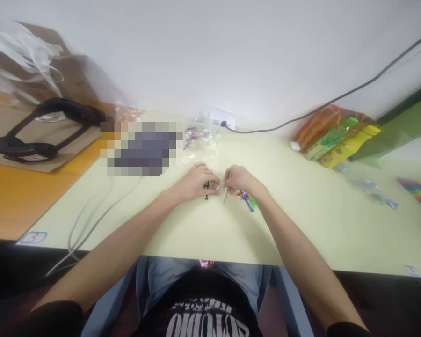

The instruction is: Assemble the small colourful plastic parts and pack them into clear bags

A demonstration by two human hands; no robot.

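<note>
My left hand [198,181] pinches a small whitish round piece [215,186] between thumb and fingers. A small black plastic piece [206,195] shows under those fingers; whether they grip it too, I cannot tell. Just to the right, my right hand [241,179] is closed on a thin white stick [225,194], which points down toward the tabletop. The two hands are close together but apart. Beneath my right wrist lie a blue piece with a ring-shaped head [246,199] and a bright green piece [253,204], partly hidden by the hand.
A clear bag of small colourful parts [198,138] lies behind the hands, beside a pixelated dark object [143,147]. A black strap frame [80,112] sits at left near white cables [101,213]. At right are a green-capped bottle [331,138] and a yellow package [351,147].
</note>
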